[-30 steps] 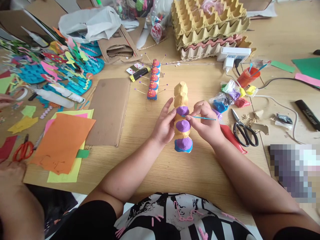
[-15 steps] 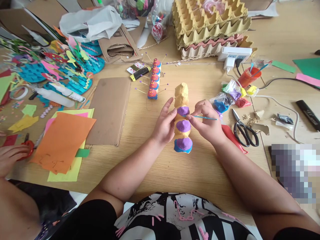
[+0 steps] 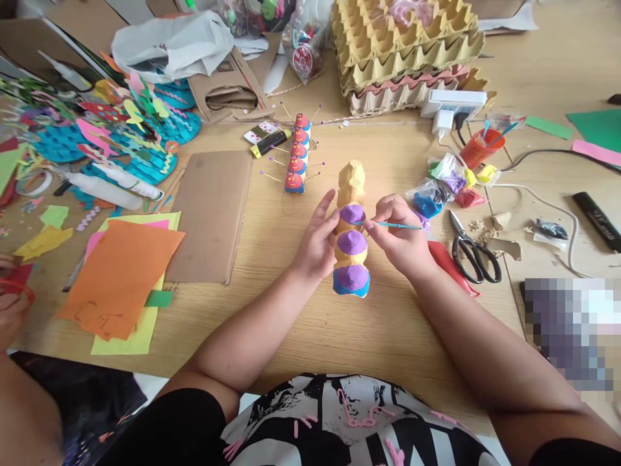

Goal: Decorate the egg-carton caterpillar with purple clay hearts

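An egg carton strip [image 3: 350, 257] of several bumps lies lengthwise before me. Three bumps carry purple clay, the nearest one has blue around its base, and the far bumps are bare yellowish pulp. My left hand [image 3: 317, 239] grips the strip's left edge, thumb near the upper purple patch and index finger raised. In a pinch, my right hand [image 3: 400, 233] holds a thin blue modelling tool [image 3: 395, 225], its tip against that upper purple bump. Beyond stands a finished-looking strip [image 3: 297, 155] in red and blue, with faces and purple-tipped sticks.
Scissors [image 3: 475, 255], bagged clay [image 3: 429, 200] and an orange cup [image 3: 481, 150] are at right. Stacked egg trays [image 3: 407, 58] stand behind. Cardboard [image 3: 208, 213] and an orange sheet [image 3: 123, 275] lie left. Another person's hand [image 3: 12, 310] is at the far left edge.
The strip has shifted slightly left and turned a little, while the tool tip stays at the upper purple bump. The other person's hand has drawn back toward the left edge.
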Motion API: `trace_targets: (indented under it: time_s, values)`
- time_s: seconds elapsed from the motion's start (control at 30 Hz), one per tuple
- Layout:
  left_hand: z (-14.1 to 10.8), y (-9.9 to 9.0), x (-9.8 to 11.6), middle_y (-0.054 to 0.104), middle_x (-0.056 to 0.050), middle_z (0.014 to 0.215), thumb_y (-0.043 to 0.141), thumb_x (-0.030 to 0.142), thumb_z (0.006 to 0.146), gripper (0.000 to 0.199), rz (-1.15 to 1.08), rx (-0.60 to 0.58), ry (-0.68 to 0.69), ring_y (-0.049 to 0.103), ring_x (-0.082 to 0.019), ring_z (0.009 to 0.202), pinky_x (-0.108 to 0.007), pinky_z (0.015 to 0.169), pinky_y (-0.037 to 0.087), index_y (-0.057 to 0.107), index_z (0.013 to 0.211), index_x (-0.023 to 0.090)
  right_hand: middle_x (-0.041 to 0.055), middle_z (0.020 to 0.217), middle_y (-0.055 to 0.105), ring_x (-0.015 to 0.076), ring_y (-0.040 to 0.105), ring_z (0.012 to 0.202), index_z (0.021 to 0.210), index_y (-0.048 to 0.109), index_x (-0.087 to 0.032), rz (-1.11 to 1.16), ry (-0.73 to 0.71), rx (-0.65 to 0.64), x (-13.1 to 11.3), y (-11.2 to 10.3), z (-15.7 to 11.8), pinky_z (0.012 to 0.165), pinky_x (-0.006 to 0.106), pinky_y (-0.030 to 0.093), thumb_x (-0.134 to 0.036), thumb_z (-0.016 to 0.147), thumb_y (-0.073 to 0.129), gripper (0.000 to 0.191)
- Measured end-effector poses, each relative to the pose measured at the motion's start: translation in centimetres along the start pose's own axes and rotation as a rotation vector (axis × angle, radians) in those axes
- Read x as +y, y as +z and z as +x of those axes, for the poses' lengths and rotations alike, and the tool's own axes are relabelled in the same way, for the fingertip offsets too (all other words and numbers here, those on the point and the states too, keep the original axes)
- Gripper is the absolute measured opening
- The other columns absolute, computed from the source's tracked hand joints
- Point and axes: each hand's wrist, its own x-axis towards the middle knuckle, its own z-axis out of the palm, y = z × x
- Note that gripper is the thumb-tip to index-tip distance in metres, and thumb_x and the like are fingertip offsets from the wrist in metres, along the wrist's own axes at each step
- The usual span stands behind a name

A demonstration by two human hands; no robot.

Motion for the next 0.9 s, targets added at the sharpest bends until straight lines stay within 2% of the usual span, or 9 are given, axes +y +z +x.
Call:
trace_targets:
  time_s: [0.1, 0.2, 0.4, 0.5, 0.63, 0.83, 0.9]
  values:
    - [-0.11, 0.14, 0.10, 0.073, -0.001, 0.153, 0.065, 0.031, 0.107, 0.061, 0.013, 0.012, -0.012, 0.066, -0.028, 0.150, -0.043, 0.117, 0.059, 0.050, 0.164, 0.046, -0.0001, 0.084, 0.055, 0.0197, 0.058, 0.086, 0.079, 0.063, -0.026, -0.032, -0.026, 0.028, 0.23, 0.04, -0.01, 0.084, 0.040, 0.050, -0.051, 0.094, 0.087, 0.037]
    - [-0.10, 0.05, 0.05, 0.076, -0.001, 0.148, 0.064, 0.031, 0.107, 0.061, 0.033, -0.005, 0.005, 0.067, -0.028, 0.149, -0.042, 0.115, 0.060, 0.050, 0.165, 0.045, -0.0003, 0.084, 0.055, 0.0196, 0.057, 0.086, 0.078, 0.063, -0.026, -0.038, -0.018, 0.031, 0.13, 0.07, 0.01, 0.084, 0.040, 0.050, -0.050, 0.091, 0.090, 0.038]
    - [-0.01, -0.16, -0.01, 0.077, -0.002, 0.146, 0.062, 0.032, 0.108, 0.060, 0.062, -0.016, 0.011, 0.069, -0.030, 0.145, -0.044, 0.110, 0.062, 0.049, 0.165, 0.044, -0.0006, 0.085, 0.054, 0.0189, 0.056, 0.086, 0.076, 0.063, -0.026, 0.148, 0.062, -0.019, -0.16, 0.08, -0.01, 0.086, 0.039, 0.049, -0.056, 0.092, 0.087, 0.042]
    - [-0.09, -0.06, 0.07, 0.076, -0.002, 0.149, 0.064, 0.034, 0.107, 0.059, 0.069, 0.006, 0.002, 0.067, -0.031, 0.148, -0.046, 0.114, 0.060, 0.051, 0.164, 0.046, 0.0001, 0.086, 0.057, 0.0201, 0.057, 0.088, 0.077, 0.065, -0.026, 0.081, 0.049, -0.042, -0.10, 0.02, -0.05, 0.089, 0.041, 0.049, -0.056, 0.093, 0.086, 0.040]
    - [-0.23, 0.14, 0.18, 0.076, -0.001, 0.148, 0.063, 0.034, 0.107, 0.058, 0.056, 0.019, -0.024, 0.066, -0.031, 0.149, -0.048, 0.115, 0.059, 0.051, 0.163, 0.048, 0.0005, 0.086, 0.057, 0.0212, 0.058, 0.089, 0.078, 0.064, -0.027, 0.022, 0.041, -0.008, -0.04, -0.03, -0.05, 0.088, 0.042, 0.050, -0.060, 0.092, 0.086, 0.041]
    - [-0.31, 0.36, 0.34, 0.080, -0.001, 0.142, 0.062, 0.030, 0.107, 0.056, 0.076, 0.024, -0.010, 0.066, -0.029, 0.149, -0.044, 0.115, 0.059, 0.055, 0.161, 0.043, 0.0006, 0.087, 0.058, 0.0211, 0.059, 0.090, 0.077, 0.066, -0.027, 0.077, 0.079, -0.042, -0.15, -0.02, -0.10, 0.090, 0.043, 0.050, -0.061, 0.092, 0.085, 0.042]
    - [-0.36, 0.43, 0.40, 0.078, 0.000, 0.144, 0.063, 0.032, 0.107, 0.056, 0.079, 0.025, -0.027, 0.067, -0.029, 0.149, -0.045, 0.116, 0.058, 0.055, 0.161, 0.045, 0.0003, 0.088, 0.059, 0.0210, 0.059, 0.090, 0.078, 0.066, -0.027, 0.077, 0.088, -0.037, -0.16, -0.02, -0.10, 0.091, 0.042, 0.050, -0.060, 0.091, 0.086, 0.041]
